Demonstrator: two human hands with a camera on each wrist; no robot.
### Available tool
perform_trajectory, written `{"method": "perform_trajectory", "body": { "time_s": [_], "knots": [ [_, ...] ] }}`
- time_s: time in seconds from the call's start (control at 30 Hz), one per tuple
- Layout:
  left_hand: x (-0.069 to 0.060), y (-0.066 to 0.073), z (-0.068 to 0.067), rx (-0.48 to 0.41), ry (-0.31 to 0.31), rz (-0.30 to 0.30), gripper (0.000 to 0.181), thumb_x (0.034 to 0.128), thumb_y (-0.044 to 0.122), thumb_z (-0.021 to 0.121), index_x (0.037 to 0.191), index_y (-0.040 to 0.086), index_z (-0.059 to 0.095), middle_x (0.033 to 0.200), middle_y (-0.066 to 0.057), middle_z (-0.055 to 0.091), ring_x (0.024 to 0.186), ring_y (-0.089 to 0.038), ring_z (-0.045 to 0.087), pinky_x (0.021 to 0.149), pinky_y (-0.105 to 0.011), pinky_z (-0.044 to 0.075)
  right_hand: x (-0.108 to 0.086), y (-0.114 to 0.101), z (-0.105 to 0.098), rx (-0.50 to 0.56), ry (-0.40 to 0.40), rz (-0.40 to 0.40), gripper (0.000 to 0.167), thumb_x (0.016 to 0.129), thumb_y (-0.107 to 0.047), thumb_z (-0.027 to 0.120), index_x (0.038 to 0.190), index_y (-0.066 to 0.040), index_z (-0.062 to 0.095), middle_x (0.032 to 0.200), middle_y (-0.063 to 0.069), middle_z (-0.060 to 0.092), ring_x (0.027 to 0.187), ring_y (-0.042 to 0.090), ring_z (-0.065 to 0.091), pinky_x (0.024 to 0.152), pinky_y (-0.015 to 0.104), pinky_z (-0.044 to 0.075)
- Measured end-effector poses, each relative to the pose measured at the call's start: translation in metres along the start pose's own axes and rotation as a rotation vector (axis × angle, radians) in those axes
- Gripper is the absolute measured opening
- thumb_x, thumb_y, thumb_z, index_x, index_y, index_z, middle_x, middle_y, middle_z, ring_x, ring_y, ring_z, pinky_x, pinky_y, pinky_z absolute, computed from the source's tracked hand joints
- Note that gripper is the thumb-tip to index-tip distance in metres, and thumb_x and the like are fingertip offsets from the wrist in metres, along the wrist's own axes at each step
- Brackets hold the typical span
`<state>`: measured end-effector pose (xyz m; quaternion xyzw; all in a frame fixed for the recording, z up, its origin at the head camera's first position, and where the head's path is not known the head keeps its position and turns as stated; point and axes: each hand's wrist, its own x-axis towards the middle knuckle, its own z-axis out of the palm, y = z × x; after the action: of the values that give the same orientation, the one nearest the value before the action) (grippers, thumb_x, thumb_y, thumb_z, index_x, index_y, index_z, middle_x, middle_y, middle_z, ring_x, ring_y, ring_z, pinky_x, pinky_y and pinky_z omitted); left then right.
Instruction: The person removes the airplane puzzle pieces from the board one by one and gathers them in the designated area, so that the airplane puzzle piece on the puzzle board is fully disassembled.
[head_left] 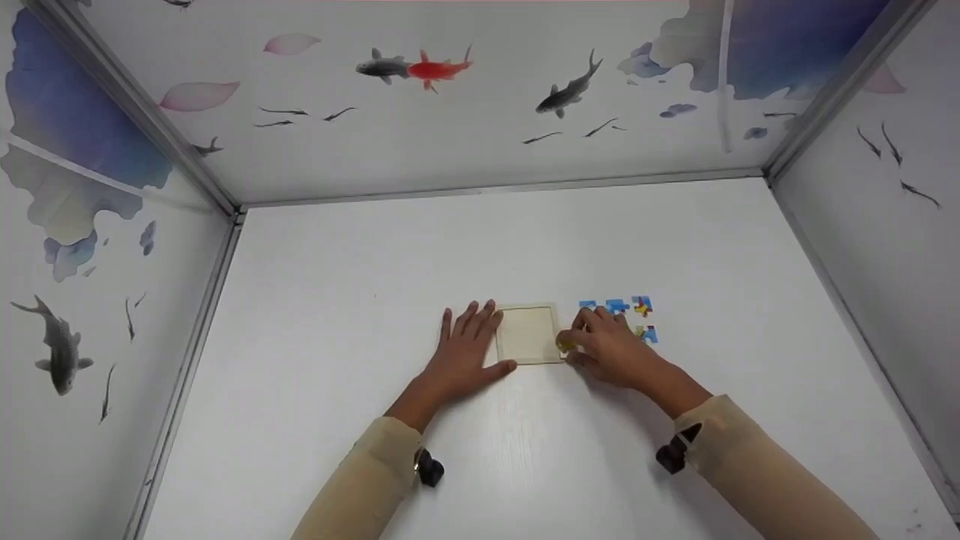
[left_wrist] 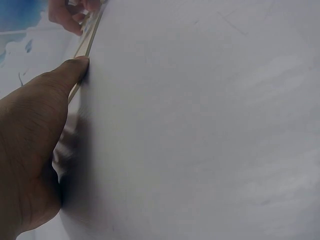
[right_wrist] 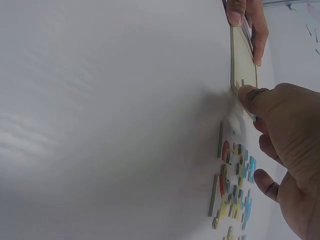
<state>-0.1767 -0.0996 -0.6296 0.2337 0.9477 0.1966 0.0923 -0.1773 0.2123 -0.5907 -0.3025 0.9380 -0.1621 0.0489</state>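
A shallow square wooden puzzle tray [head_left: 529, 335] lies flat on the white table, its bare inside showing. My left hand [head_left: 466, 356] rests at its left side, fingers straight along the edge and thumb by the near corner. At the tray's right edge, my right hand [head_left: 619, 349] pinches a small yellowish puzzle piece [head_left: 565, 343] between thumb and fingers. The fingers partly hide this piece. In the right wrist view the right thumb [right_wrist: 255, 100] is at the tray's near corner.
Several colourful puzzle pieces [head_left: 616, 306] lie right of the tray, partly covered by the right hand. Seen from the right wrist, the loose pieces [right_wrist: 223, 187] sit below that hand. White panels with painted fish [head_left: 439, 70] wall the table [head_left: 360, 255] at the back and sides.
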Motion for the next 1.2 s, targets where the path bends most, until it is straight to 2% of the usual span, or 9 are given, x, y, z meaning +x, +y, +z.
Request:
{"method": "perform_trajectory", "body": {
  "time_s": [0.17, 0.4, 0.53, 0.8, 1.2],
  "knots": [
    [0.000, -0.001, 0.001, 0.003, 0.006, 0.010, 0.096, 0.1071, 0.074, 0.050, 0.178, 0.016, 0.023, 0.188, -0.007, 0.017, 0.175, -0.035, 0.012, 0.138, -0.070, 0.000, -0.012, 0.008, -0.004, -0.019, 0.036, -0.014, 0.028, 0.096, -0.016, 0.088, 0.123, -0.021, 0.081, 0.116, 0.006, 0.064, 0.106, 0.025, 0.055, 0.086, 0.051, 0.049],
    [-0.002, -0.001, 0.002, -0.025, 0.013, 0.026, 0.095, 0.1072, 0.071, 0.054, 0.178, 0.014, 0.024, 0.187, -0.009, 0.018, 0.175, -0.037, 0.012, 0.137, -0.071, 0.000, -0.032, 0.021, -0.009, -0.011, 0.047, 0.011, 0.032, 0.095, -0.016, 0.089, 0.125, -0.020, 0.081, 0.117, 0.006, 0.065, 0.113, 0.027, 0.058, 0.091, 0.053, 0.048],
    [-0.002, 0.000, 0.000, -0.021, 0.015, 0.027, 0.094, 0.1074, 0.071, 0.052, 0.178, 0.014, 0.025, 0.187, -0.008, 0.018, 0.175, -0.036, 0.012, 0.137, -0.071, 0.000, -0.045, 0.030, -0.014, 0.007, 0.057, 0.032, 0.036, 0.094, -0.014, 0.090, 0.129, -0.017, 0.081, 0.117, 0.006, 0.063, 0.110, 0.026, 0.059, 0.091, 0.052, 0.047],
    [-0.002, 0.000, 0.000, -0.030, 0.004, 0.023, 0.095, 0.1078, 0.072, 0.051, 0.178, 0.015, 0.022, 0.188, -0.007, 0.015, 0.175, -0.034, 0.010, 0.138, -0.069, -0.002, -0.070, 0.052, -0.019, -0.017, 0.092, 0.028, 0.037, 0.095, -0.012, 0.088, 0.131, -0.015, 0.078, 0.113, 0.007, 0.061, 0.099, 0.021, 0.051, 0.082, 0.042, 0.039],
    [-0.002, 0.000, 0.000, -0.022, 0.009, 0.026, 0.094, 0.1078, 0.072, 0.050, 0.178, 0.014, 0.024, 0.188, -0.008, 0.016, 0.175, -0.036, 0.012, 0.137, -0.070, -0.001, -0.094, 0.069, -0.021, -0.005, 0.060, 0.149, 0.036, 0.100, -0.013, 0.083, 0.136, -0.015, 0.076, 0.118, 0.008, 0.065, 0.107, 0.025, 0.057, 0.085, 0.047, 0.046]
  ]
}}
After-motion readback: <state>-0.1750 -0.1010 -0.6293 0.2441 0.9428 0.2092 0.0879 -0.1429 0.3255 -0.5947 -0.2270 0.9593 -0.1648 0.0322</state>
